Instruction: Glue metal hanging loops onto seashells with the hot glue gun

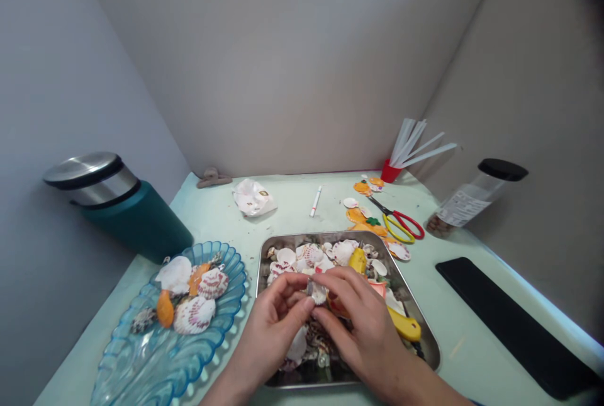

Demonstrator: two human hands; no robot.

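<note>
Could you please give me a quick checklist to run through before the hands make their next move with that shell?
1. Shell pinched by both hands: ok, left hand and right hand meet on it.
2. Shell over the tray: ok.
3. Room on the blue dish: ok, its near part is bare.
4. Scissors away from the hands: ok, beyond the tray.
5. Shell intact: cannot tell, fingers cover most of it.
</note>
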